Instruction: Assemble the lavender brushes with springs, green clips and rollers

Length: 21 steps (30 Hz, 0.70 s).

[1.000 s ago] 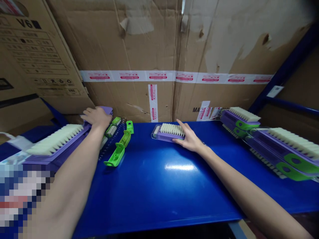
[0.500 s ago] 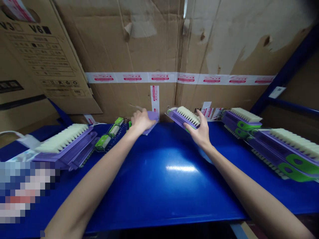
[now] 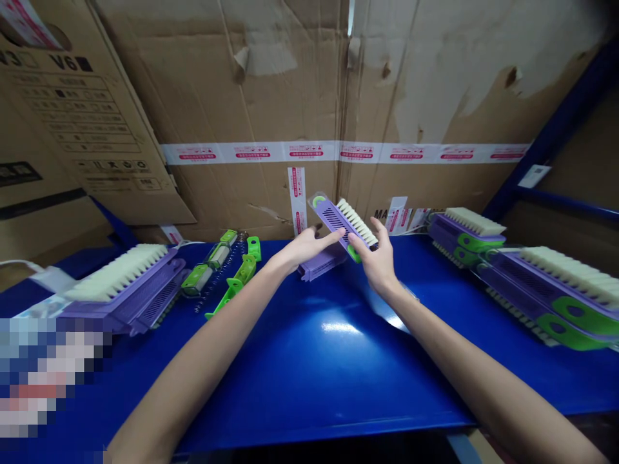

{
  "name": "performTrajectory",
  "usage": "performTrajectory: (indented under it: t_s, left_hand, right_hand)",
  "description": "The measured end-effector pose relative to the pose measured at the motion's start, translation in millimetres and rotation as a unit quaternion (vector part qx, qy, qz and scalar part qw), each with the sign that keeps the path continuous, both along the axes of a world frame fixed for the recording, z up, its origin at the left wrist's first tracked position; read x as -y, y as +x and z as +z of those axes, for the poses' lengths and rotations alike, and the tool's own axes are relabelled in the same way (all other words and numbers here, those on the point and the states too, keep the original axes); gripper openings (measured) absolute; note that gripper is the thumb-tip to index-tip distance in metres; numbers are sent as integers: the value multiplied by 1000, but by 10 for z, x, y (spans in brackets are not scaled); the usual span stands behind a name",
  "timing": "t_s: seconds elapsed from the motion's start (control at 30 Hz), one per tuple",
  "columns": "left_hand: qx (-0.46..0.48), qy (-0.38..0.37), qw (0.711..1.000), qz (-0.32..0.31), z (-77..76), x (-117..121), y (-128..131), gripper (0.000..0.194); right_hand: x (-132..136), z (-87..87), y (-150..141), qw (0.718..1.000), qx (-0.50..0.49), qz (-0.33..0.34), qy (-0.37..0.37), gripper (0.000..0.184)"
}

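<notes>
In my right hand (image 3: 380, 261) is a purple brush (image 3: 333, 219) with cream bristles and green ends, tilted with its upper end to the left. Thumb and fingers close around its lower part. My left hand (image 3: 312, 248) is closed on a purple plastic piece (image 3: 322, 263), just below the brush; some of its fingers are hidden behind. One left finger reaches across and touches the brush's slotted side. Left of my left hand, several green plastic parts (image 3: 244, 267) lie in a row on the blue table (image 3: 309, 374).
Stacked purple brushes stand at the left (image 3: 120, 274) and at the right (image 3: 556, 290). Green-and-clear parts (image 3: 213, 261) and thin springs (image 3: 220, 280) lie at the left back. A taped cardboard wall (image 3: 271, 96) closes off the rear. A white cable box (image 3: 53, 278) sits at far left.
My left hand has moved right with the purple piece, coming up to the brush. My right hand has shifted slightly left, and the brush is tilted more steeply. More green parts show.
</notes>
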<state>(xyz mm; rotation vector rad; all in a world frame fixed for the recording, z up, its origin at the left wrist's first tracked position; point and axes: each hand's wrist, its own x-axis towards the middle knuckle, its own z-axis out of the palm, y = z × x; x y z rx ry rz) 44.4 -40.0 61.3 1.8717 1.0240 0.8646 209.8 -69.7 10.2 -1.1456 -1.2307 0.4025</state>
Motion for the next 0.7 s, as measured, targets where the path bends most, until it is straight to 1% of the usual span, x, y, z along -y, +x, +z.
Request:
performTrajectory:
  t_s: [0.07,0.1,0.13,0.2,0.27,0.3,0.37,0.43,0.47,0.5,0.57,0.6,0.7]
  left_hand:
    - [104,-20,993,-59,16,32,16,54]
    - [144,-24,987,-74,31,43,19,52]
    - [172,-19,982,-73,54,48,15,51]
    - [200,-1,979,-30,133,36,-23,50]
    - [188,16,981,42,255,-9,-115,51]
    - [169,25,982,78,329,-45,-185,51]
    - [109,67,980,151,486,-140,-379,52]
    - [7,115,963,242,635,-254,-631,55]
    - [-60,135,944,294,699,-310,-769,58]
    - [-130,147,918,344,754,-363,-909,62]
    - [-244,150,863,416,830,-444,-1172,67]
    - [-283,138,843,437,851,-471,-1286,69]
    - [-346,112,791,492,854,-497,-1526,77]
  right_hand:
    - [21,10,-65,999,3,40,5,76]
    - [32,16,-89,998,11,64,4,77]
    - [44,22,-106,996,20,90,2,78]
    - [67,30,-118,990,46,132,-1,76]
    - [89,25,-106,982,107,158,0,71]
    - [99,16,-95,974,155,164,2,68]
    - [111,-11,-72,948,269,170,8,63]
    - [115,-40,-55,919,358,166,18,57]
    - [113,-52,-49,909,382,163,23,56]
    - [110,-60,-45,904,396,160,27,55]
    - [102,-68,-37,901,404,154,32,54]
    - [98,-68,-34,901,404,154,33,54]
    - [89,-65,-22,903,398,157,37,55]
